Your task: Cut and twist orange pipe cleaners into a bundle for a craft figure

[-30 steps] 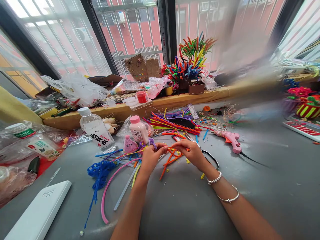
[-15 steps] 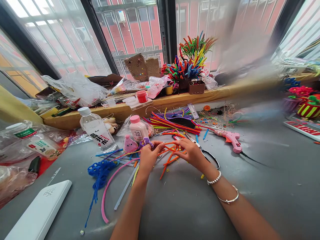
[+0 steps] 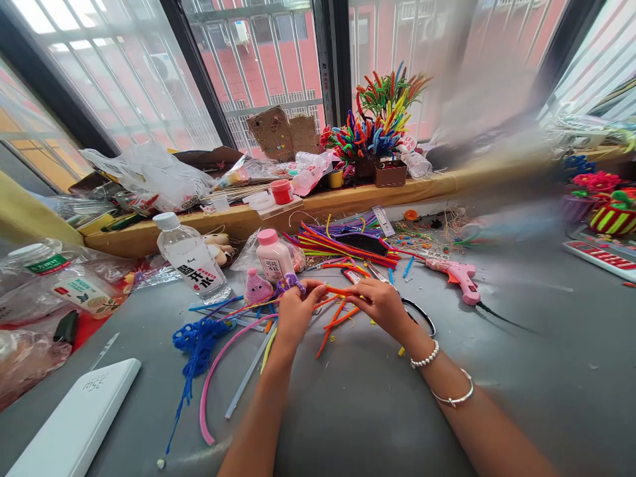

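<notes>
An orange pipe cleaner (image 3: pixel 338 291) stretches between my two hands above the grey table. My left hand (image 3: pixel 298 306) pinches its left end, and my right hand (image 3: pixel 378 303) pinches it on the right, fingers pressed together. Below and between the hands, more orange pipe cleaners (image 3: pixel 340 319) lie crossed on the table. Close to my left fingers are a purple fuzzy piece (image 3: pixel 290 285) and a pink crocheted figure (image 3: pixel 258 287). Black-handled scissors (image 3: pixel 422 315) lie partly hidden behind my right hand.
A water bottle (image 3: pixel 191 260) and pink bottle (image 3: pixel 275 254) stand behind my left hand. Colourful pipe cleaners (image 3: pixel 342 244) are heaped behind, with a pink glue gun (image 3: pixel 462 277) to the right. Blue yarn (image 3: pixel 199 344) and a white power bank (image 3: pixel 77 417) lie left.
The orange pipe cleaner between my hands was looped and is now drawn into a nearly straight line. My right fingers have closed closer together on it.
</notes>
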Available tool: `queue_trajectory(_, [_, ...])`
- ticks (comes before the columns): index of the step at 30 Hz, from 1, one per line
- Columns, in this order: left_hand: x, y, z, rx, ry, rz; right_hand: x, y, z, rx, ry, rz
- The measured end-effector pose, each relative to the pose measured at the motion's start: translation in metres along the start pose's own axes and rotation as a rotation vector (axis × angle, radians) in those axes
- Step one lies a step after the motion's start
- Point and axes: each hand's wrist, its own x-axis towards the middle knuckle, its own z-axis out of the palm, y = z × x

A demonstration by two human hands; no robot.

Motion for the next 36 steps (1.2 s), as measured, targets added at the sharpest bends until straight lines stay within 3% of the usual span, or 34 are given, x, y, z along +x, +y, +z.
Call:
queue_trajectory(14, [-0.0001,0.0026,-0.0015,-0.058,0.019,-0.024,-0.0011,0.0042,-0.0009,0.051,0.045,0.092])
queue_trajectory(24, [-0.0012,0.0059,-0.0013,-0.131,0.032,-0.057,-0.0023,0.0041,-0.0037,-0.012,0.047,0.054])
queue_trajectory(36, [0.0002,-0.0004,-0.0015,-0.063,0.024,-0.036,-0.0014,0.0034,-0.0013,-0.032,0.11,0.052])
